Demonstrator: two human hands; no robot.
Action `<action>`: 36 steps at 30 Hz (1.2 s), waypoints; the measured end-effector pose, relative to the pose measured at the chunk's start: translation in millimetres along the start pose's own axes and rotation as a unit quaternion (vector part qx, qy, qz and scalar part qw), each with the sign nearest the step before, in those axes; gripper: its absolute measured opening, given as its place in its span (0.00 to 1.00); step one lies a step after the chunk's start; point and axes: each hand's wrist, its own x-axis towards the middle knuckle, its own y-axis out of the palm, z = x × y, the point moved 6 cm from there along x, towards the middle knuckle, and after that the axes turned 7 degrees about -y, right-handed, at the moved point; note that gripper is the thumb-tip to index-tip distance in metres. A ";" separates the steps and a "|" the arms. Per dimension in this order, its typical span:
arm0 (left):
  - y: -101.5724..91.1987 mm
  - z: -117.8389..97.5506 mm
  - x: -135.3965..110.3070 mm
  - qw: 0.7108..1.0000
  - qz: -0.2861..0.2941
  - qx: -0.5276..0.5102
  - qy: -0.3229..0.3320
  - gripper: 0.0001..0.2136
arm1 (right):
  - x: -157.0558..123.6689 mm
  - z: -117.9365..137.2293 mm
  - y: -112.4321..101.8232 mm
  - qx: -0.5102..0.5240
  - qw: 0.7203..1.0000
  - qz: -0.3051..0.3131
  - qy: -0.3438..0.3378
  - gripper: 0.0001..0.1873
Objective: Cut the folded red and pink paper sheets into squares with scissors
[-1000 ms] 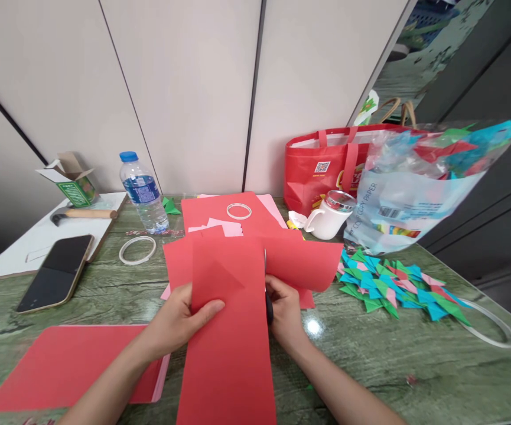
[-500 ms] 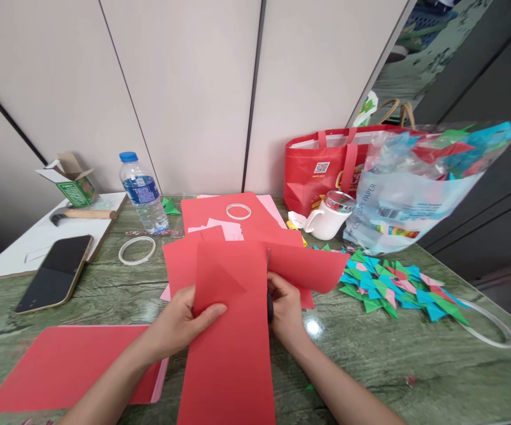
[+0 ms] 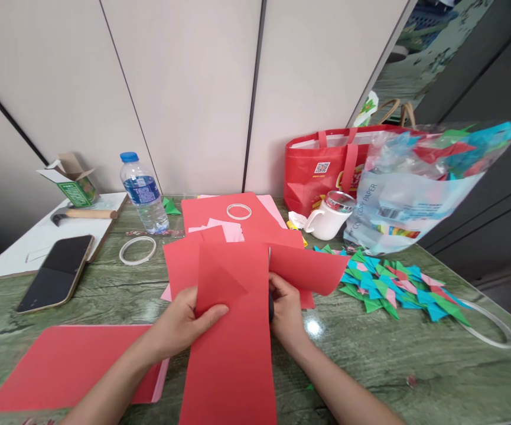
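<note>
My left hand [image 3: 183, 326] pinches the left edge of a long red paper sheet [image 3: 231, 348], thumb on top, holding it up over the table. My right hand [image 3: 285, 316] is closed round the dark handles of scissors [image 3: 270, 293], whose blade stands in the sheet's right edge near the top. A cut-off red flap [image 3: 311, 268] hangs to the right of the blade. More red and pink sheets [image 3: 220, 221] lie on the table behind.
A stack of red paper [image 3: 67, 366] lies front left. A phone [image 3: 55, 271], water bottle [image 3: 143, 192], tape rings [image 3: 137, 249], white mug [image 3: 326, 221], red bag [image 3: 326, 165], plastic bag of paper [image 3: 410, 189] and several folded coloured triangles [image 3: 392, 283] surround the work on the green table [image 3: 392, 366].
The scissors have cut a little further up the sheet, and the flap on the right has spread slightly wider. Both hands stay in nearly the same place.
</note>
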 end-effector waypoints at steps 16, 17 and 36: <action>4.8 -1.6 -0.7 1.000 0.023 0.002 -0.001 0.11 | -0.7 2.4 -1.5 0.039 0.999 -0.016 0.000 0.09; 4.8 -0.6 -0.5 1.000 0.021 0.005 -0.002 0.12 | -0.7 2.1 -1.5 0.041 0.999 -0.016 0.000 0.09; 10.0 4.3 1.7 0.998 0.064 -0.015 -0.022 0.13 | -1.5 -0.8 -1.7 0.044 0.999 -0.016 0.026 0.11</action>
